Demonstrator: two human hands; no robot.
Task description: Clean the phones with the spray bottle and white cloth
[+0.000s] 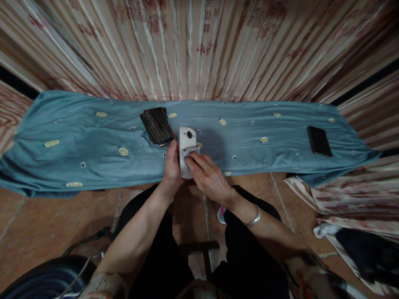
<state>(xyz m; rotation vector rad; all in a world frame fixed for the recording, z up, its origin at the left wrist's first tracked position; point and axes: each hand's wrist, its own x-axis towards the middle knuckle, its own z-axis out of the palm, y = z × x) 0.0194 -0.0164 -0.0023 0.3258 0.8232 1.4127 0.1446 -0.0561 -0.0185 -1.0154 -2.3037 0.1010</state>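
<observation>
A white smartphone (pixel 186 171) is held upright with its back and round camera toward me, above the near edge of the cloth-covered table. My left hand (pixel 172 166) grips it along its left side, thumb on the edge. My right hand (pixel 209 176) pinches a small whitish wipe or tissue (pixel 195 150) and presses it on the phone's back. Just beyond my left hand lies a fanned stack of several dark phones (pixel 156 124). At the table's right end rests a single black phone (pixel 319 141).
The narrow table wears a blue-green cloth (pixel 243 153) with yellow pineapple prints. Pleated patterned curtains (pixel 187 50) hang behind and at both sides. Below are brown floor tiles (pixel 193 207), a round black object (pixel 46 278) at lower left, and dark fabric (pixel 364 253) at lower right.
</observation>
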